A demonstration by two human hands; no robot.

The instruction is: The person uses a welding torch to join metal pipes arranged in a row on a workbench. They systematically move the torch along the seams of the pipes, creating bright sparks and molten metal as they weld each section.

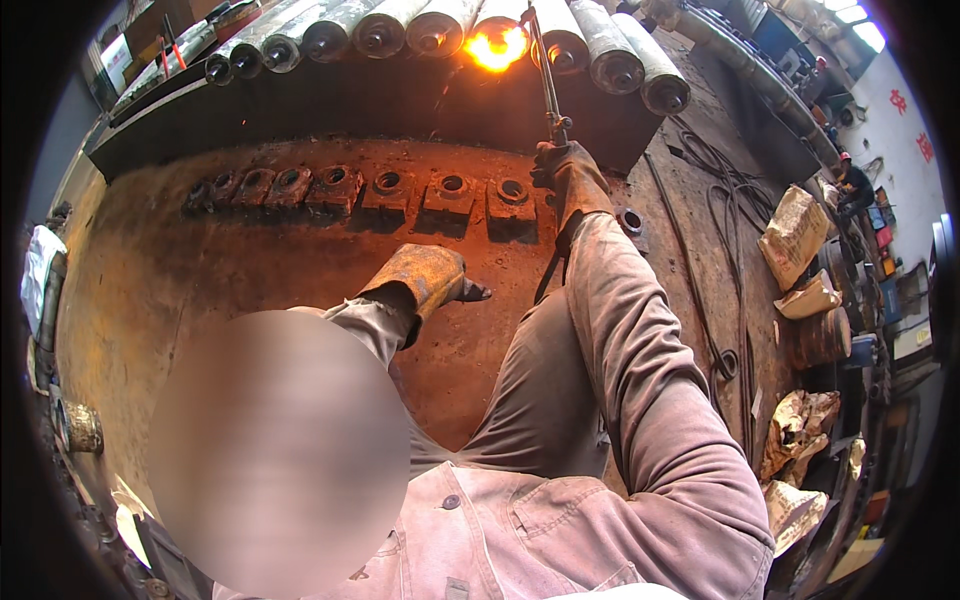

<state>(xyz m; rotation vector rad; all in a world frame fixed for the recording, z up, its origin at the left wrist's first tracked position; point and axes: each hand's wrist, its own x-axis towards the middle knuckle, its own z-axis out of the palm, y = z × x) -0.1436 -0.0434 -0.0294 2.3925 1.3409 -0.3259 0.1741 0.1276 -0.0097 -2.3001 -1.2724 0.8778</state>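
My right hand [572, 175], in a heavy work glove, is closed around the handle of a long cutting torch [549, 90]. The torch points away from me, its far end among the metal rollers [435, 35] lying side by side. A bright orange flame [497, 45] glows at the end of one roller, hiding that end. My left hand [425, 275], in a worn yellow-brown glove, is held low over the floor with nothing seen in it. Its visible fingertips stretch to the right. Between my hands and the rollers stands a row of square metal blocks with round holes [447, 200].
A dark steel support [300, 110] carries the rollers. Hoses [735, 250] snake over the floor at right. Torn paper sacks [795, 235] and a rusty drum [815, 340] lie farther right. Another person [853, 185] is at the far right. A blurred round patch covers the lower left.
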